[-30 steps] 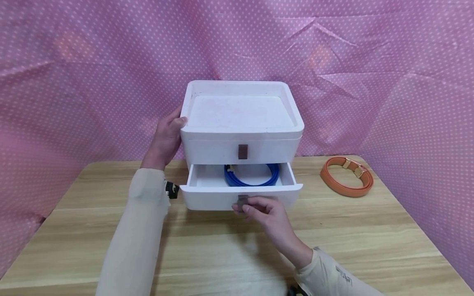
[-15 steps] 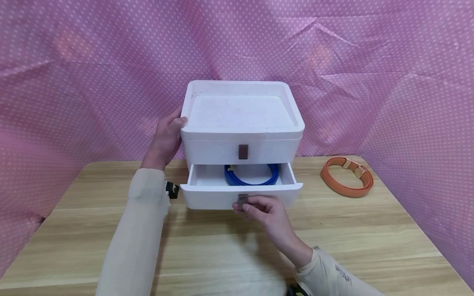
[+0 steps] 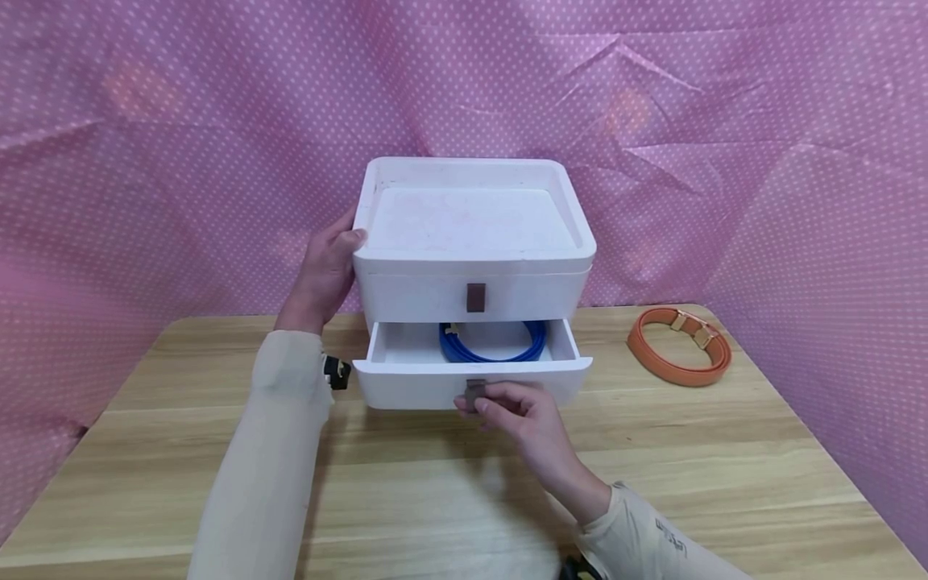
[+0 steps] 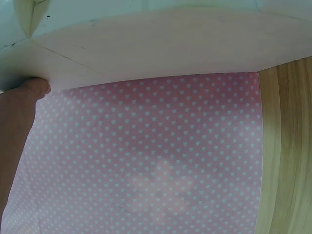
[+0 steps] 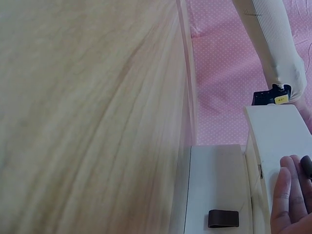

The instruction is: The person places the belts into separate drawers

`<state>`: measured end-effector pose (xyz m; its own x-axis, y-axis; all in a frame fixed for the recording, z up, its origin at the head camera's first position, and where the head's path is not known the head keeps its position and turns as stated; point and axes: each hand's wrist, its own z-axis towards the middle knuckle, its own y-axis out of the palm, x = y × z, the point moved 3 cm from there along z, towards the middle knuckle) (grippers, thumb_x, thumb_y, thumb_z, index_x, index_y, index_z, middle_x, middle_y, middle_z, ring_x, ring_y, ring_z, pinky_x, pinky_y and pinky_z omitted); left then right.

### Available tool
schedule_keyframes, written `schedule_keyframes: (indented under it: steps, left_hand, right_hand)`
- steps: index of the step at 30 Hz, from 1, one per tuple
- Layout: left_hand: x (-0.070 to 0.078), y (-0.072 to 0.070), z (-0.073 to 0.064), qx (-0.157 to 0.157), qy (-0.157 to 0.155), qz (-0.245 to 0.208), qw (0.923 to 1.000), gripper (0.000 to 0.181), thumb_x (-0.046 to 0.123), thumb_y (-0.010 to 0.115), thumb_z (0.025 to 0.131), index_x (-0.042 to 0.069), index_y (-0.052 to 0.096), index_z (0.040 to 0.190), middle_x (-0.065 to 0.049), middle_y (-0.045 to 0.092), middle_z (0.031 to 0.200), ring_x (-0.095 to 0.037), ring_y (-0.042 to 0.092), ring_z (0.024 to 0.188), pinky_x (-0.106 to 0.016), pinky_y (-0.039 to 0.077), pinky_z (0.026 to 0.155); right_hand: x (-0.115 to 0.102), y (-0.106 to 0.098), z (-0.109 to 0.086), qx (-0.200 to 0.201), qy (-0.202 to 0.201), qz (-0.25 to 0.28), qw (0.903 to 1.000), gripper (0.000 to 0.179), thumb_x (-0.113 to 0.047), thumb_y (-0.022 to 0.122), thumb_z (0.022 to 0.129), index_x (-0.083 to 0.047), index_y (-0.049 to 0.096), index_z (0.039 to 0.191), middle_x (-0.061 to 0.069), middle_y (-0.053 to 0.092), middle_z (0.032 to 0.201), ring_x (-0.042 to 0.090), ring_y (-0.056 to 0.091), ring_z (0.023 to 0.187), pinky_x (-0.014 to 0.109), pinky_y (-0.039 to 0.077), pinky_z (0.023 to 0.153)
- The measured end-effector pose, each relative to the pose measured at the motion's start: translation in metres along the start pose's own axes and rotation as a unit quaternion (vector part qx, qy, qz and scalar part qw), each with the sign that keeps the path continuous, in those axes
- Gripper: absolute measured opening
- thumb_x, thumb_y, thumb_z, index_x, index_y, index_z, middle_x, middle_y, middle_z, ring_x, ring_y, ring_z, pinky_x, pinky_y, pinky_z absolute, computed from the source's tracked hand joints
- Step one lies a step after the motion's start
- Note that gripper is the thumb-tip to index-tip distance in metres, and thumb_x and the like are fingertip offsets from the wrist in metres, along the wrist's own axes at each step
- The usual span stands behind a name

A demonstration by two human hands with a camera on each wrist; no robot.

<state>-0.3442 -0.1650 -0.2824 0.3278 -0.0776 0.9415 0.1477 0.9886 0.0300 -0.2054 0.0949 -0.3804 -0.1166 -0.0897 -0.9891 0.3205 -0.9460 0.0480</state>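
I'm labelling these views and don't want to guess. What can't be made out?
Head: rear of the blue coil, hidden by the upper drawer.
Head: left hand, fingers partly hidden by the box.
Right wrist: right hand, cut off by the picture's edge.
Head: sleeve print, too small to read.

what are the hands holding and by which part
The right hand pinches the lower drawer by its brown tab. The left hand holds the white box by its left side, near the top.

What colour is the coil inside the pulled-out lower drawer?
The coil is blue; the head view shows it best.
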Motion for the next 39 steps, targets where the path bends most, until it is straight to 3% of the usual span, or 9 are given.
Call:
schedule_keyframes:
  steps: [19,26,31,39]
  left_hand:
    - [-0.0016,-0.0008,0.0,-0.007,0.009,-0.009,0.9999,0.062,0.019,0.047,0.094,0.015,0.032,0.154,-0.005,0.03,0.158,-0.025,0.029,0.143,-0.04,0.025,0.116]
    - [-0.002,-0.0009,-0.0003,-0.007,0.011,-0.006,0.9999,0.061,0.021,0.047,0.095,0.016,0.033,0.154,-0.002,0.03,0.158,-0.023,0.028,0.143,-0.039,0.025,0.116]
    - [-0.0012,-0.0003,-0.0008,-0.009,0.012,-0.006,0.9999,0.061,0.021,0.047,0.095,0.016,0.033,0.154,-0.003,0.03,0.158,-0.024,0.029,0.143,-0.039,0.026,0.116]
    - [-0.0014,-0.0013,-0.0005,-0.006,0.016,0.01,0.9998,0.06,0.021,0.046,0.095,0.019,0.033,0.153,0.001,0.03,0.158,-0.022,0.029,0.143,-0.039,0.026,0.116]
  right_hand:
    - [0.0036,0.0009,0.0024,0.003,-0.005,-0.008,0.9999,0.023,-0.007,0.061,0.095,0.008,0.066,0.111,0.017,0.071,0.106,0.03,0.069,0.099,0.039,0.058,0.079]
    - [0.0034,0.0008,0.0036,0.007,-0.002,-0.007,0.9999,0.022,-0.005,0.06,0.095,0.009,0.066,0.111,0.017,0.071,0.105,0.036,0.067,0.101,0.051,0.056,0.083]
    - [0.0041,-0.0001,0.0036,0.007,-0.004,-0.013,0.9999,0.022,-0.006,0.061,0.095,0.008,0.067,0.111,0.017,0.071,0.105,0.039,0.066,0.102,0.049,0.056,0.082]
    - [0.0048,-0.0001,0.0052,0.01,-0.016,-0.025,0.9995,0.021,-0.008,0.061,0.095,0.006,0.068,0.109,0.015,0.072,0.105,0.031,0.068,0.1,0.038,0.058,0.077]
